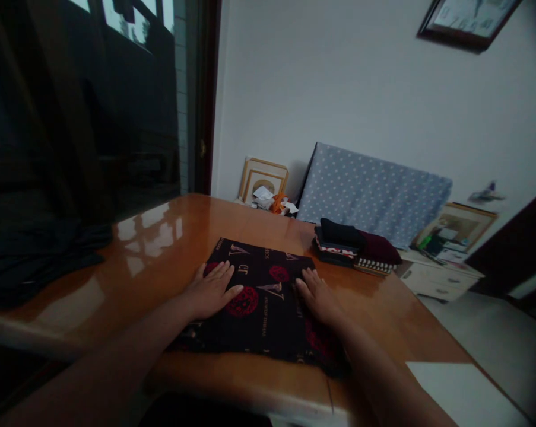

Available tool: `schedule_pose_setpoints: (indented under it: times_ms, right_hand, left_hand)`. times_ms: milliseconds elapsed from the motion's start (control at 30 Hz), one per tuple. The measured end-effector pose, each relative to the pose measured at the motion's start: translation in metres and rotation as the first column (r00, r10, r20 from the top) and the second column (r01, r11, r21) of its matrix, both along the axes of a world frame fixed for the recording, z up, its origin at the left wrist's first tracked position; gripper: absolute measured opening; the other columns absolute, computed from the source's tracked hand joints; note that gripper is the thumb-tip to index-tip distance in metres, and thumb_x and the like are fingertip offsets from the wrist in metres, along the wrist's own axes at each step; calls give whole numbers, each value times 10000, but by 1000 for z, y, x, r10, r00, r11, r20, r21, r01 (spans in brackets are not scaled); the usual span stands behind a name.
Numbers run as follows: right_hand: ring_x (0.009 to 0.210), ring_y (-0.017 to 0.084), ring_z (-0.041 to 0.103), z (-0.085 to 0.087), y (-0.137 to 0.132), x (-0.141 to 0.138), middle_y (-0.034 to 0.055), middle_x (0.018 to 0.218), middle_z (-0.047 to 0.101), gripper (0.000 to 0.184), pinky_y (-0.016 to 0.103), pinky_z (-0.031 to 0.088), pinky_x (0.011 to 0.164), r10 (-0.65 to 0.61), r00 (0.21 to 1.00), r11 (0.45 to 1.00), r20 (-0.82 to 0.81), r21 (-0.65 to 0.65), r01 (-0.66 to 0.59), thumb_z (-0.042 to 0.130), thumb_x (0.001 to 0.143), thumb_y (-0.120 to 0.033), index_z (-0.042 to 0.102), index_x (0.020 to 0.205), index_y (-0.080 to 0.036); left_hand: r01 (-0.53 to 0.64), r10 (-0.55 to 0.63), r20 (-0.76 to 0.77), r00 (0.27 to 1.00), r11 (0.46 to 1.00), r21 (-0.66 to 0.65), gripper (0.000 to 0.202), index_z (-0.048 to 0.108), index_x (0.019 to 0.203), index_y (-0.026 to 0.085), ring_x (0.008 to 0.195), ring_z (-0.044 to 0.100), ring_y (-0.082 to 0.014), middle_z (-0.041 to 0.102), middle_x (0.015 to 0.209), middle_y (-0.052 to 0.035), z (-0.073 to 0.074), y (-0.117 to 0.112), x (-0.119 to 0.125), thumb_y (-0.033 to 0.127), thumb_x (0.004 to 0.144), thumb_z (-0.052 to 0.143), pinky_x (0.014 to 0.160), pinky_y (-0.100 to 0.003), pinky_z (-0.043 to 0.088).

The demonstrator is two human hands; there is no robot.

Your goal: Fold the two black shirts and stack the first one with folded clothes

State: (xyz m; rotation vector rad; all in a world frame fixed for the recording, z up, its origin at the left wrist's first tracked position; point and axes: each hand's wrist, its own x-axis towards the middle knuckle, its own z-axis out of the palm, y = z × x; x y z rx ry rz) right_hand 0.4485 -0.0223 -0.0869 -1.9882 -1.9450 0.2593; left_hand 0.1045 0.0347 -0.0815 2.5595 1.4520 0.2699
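A black cloth (261,314) with red round motifs and pale lettering lies folded flat on the glossy wooden table (161,237). My left hand (211,289) rests palm down on the cloth's left part, fingers stretched out and slightly spread. My right hand (317,295) lies flat on its right part, fingers extended toward the far edge. Neither hand grips anything.
A stack of folded garments (354,246) sits at the table's far right corner. Dark cloth (36,255) lies at the left. Behind the table stand a dotted blue panel (370,193), picture frames (263,178) and crumpled paper (272,201) against the wall. A white cabinet (437,279) stands at right.
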Motion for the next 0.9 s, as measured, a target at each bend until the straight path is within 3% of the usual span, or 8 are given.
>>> schedule_pose_setpoints:
  times_ms: [133, 300, 433, 500, 600, 767, 900]
  right_hand:
    - [1524, 259, 69, -13, -11, -3, 80, 1637, 193, 786, 516, 84, 1213, -4, 989, 997, 145, -76, 16, 209, 958, -683, 273, 1562, -185]
    - [1526, 252, 54, -12, -12, -1, 60, 1645, 163, 772, 539, 71, 1206, -14, 980, 993, 197, -109, 36, 171, 962, -672, 228, 1574, -205]
    - [1527, 253, 35, -16, -12, 1, 64, 1646, 153, 768, 562, 88, 1198, 7, 976, 992, 219, -122, 20, 160, 965, -657, 224, 1575, -195]
    - [1527, 258, 36, -21, -11, 5, 69, 1646, 147, 756, 579, 100, 1191, 21, 972, 993, 234, -120, 8, 162, 968, -644, 221, 1575, -197]
    - [1525, 271, 52, -24, -9, 8, 72, 1644, 155, 739, 602, 118, 1182, 25, 967, 992, 252, -123, 6, 192, 971, -622, 222, 1575, -197]
    - [1505, 311, 173, -4, -8, -12, 130, 1600, 294, 686, 605, 154, 1179, 5, 969, 999, 248, -51, 8, 338, 958, -553, 383, 1513, -151]
    - [1383, 271, 442, 27, -26, -75, 126, 1451, 528, 551, 468, 317, 1160, 162, 986, 973, 50, 161, -168, 413, 953, -489, 543, 1391, -182]
  left_hand:
    - [6, -7, -10, 1000, 1000, -24, 851, 268, 1569, 218, 1517, 129, -310, 184, 1628, -96, -1, -1, -14, 750, 908, 211, 1165, -628, -60]
    - [-14, 16, 27, 1000, 998, -67, 818, 312, 1553, 234, 1516, 139, -302, 209, 1625, -87, 4, -1, -22, 737, 917, 204, 1166, -633, -32]
    - [-179, 190, 177, 966, 981, -75, 694, 422, 1491, 247, 1474, 284, -292, 378, 1570, -86, 8, -4, -50, 639, 970, 185, 1173, -614, 94]
    - [-273, 274, 280, 920, 961, -41, 626, 498, 1424, 230, 1403, 414, -275, 499, 1492, -94, 6, -9, -71, 577, 989, 211, 1169, -539, 211]
    - [-319, 284, 406, 869, 948, 19, 522, 595, 1290, 204, 1242, 573, -243, 636, 1337, -95, 0, -25, -98, 502, 992, 287, 1084, -396, 381]
    - [-290, 230, 504, 832, 956, 43, 354, 664, 1128, 232, 1105, 635, -217, 709, 1163, -61, -11, -58, -112, 383, 966, 387, 980, -335, 457]
    - [-281, 229, 598, 768, 960, -6, 274, 665, 1054, 215, 1004, 651, -197, 718, 1065, -51, -15, -70, -111, 340, 922, 459, 895, -310, 485]
